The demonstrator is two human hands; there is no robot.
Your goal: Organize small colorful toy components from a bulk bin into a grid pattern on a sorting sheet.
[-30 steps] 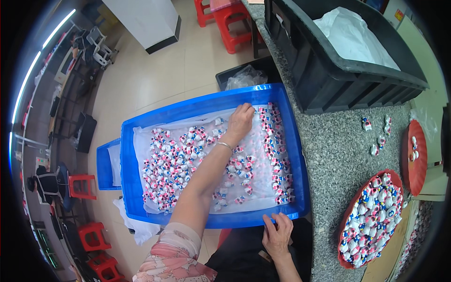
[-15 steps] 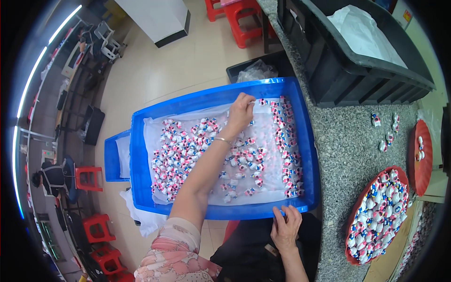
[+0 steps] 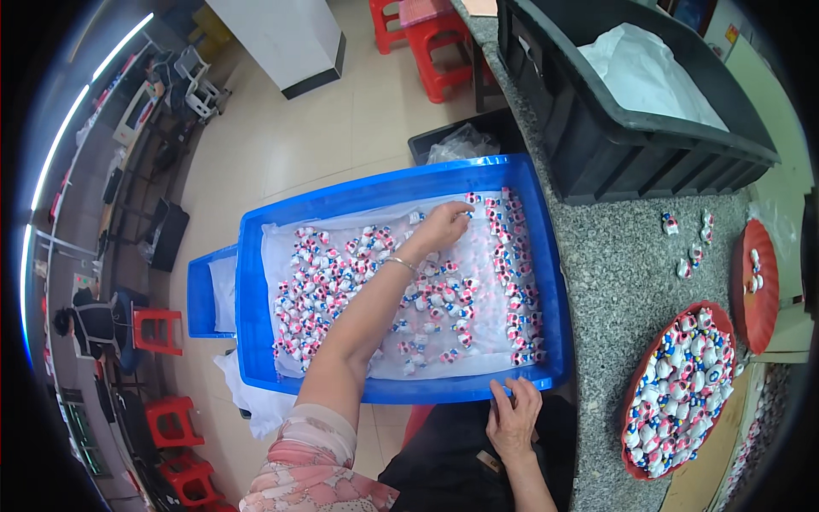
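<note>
The left hand [image 3: 444, 226] is reaching into the blue crate [image 3: 546, 282], fingers curling over small pink-and-white figurines [image 3: 341, 273] scattered on its white liner; whether it is pinching 1 is unclear. The right hand [image 3: 512, 418] is lying spread on the crate's near rim. The figurines are probably light, hard and chip-prone, best pinched individually by the body.
</note>
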